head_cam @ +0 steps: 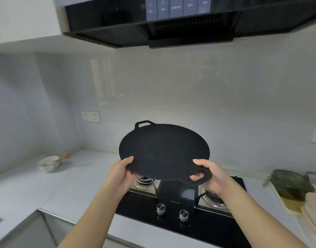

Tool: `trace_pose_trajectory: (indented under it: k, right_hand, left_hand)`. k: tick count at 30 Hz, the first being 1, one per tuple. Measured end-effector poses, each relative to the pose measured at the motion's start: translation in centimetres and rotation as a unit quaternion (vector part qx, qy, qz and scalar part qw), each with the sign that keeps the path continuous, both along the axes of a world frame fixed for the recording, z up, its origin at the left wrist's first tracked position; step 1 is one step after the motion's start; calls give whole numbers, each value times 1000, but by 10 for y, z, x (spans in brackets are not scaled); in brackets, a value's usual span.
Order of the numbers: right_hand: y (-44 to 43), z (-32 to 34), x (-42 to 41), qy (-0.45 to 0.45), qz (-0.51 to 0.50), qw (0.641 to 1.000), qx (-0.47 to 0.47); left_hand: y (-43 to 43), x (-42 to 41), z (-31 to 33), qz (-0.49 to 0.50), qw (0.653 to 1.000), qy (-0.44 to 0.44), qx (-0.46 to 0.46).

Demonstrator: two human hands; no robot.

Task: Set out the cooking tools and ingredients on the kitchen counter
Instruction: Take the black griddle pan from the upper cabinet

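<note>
Above the gas hob (144, 208), one black round griddle pan (164, 151) is held up in the air by two hands, tilted so that its flat face is turned toward the camera. Two loop handles are counted on it: the far handle (143, 123) at the upper left edge, untouched, and the near handle (205, 174) at the lower right edge. The left hand (120, 174) is raised from the lower left on a bare forearm, and the pan's lower left rim is pinched, thumb laid on the face, fingers tucked behind. The right hand (210, 176) is brought in from the lower right, and the near handle is gripped, thumb on top of the rim, fingers curled through the loop. The pan is thus carried between both hands and just beyond them. Two burners are seen below, the left burner (144, 181) partly hidden by the pan and the right burner (212, 197) behind the right wrist, with two knobs (161, 208) at the hob's front. On the pale counter (73, 179), well to the left, one white bowl (48, 163) is set with one wooden-handled whisk (61, 158) resting in it. One sink (28, 230) is glimpsed at lower left, one wall socket (91, 116) on the backsplash, one range hood (171, 27) overhead. At far right, one tray (279, 196) is loaded with a blurred glass dish (289, 183) and pink cloths (313, 208), whose number cannot be told.
</note>
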State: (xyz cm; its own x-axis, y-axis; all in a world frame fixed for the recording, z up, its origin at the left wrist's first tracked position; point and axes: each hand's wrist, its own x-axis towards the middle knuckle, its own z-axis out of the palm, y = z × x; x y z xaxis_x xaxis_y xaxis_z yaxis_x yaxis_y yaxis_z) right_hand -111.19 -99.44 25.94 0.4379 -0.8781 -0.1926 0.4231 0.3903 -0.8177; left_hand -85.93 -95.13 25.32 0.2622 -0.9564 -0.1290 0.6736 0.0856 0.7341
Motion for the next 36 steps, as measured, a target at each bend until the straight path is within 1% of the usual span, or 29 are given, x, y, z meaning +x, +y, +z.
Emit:
trace_pose_trajectory:
  k: [5,9,11,14,17,20,22,25,27,30,36]
  right_hand:
    - [-7,-25,100,-20,74,997,21]
    - [-19,-57,161,-14,126,992,28]
    - [-32,-79,199,-17,141,989,49]
    - [-57,-111,259,-28,121,989,85]
    - [-90,-139,313,-22,75,992,100]
    - [-128,-164,362,12,50,991,123]
    - [-155,-183,394,44,56,988,136]
    - [-176,-198,423,59,56,983,163]
    - [-186,-208,442,69,52,981,176]
    - [-197,-213,464,80,51,979,181]
    - [-224,-242,517,119,18,972,202]
  left_hand:
    - [29,91,-25,69,997,39,15]
    - [23,150,-60,118,990,62,39]
    - [13,183,-79,136,987,64,59]
    - [-16,235,-108,150,982,69,93]
    - [-46,275,-133,151,979,71,118]
    - [-75,316,-160,147,974,86,148]
    - [-91,348,-181,144,970,102,165]
    - [-105,378,-198,139,965,119,190]
    - [-114,399,-211,138,961,102,216]
    - [-131,425,-227,134,951,54,273]
    - [-168,488,-267,75,936,-2,345]
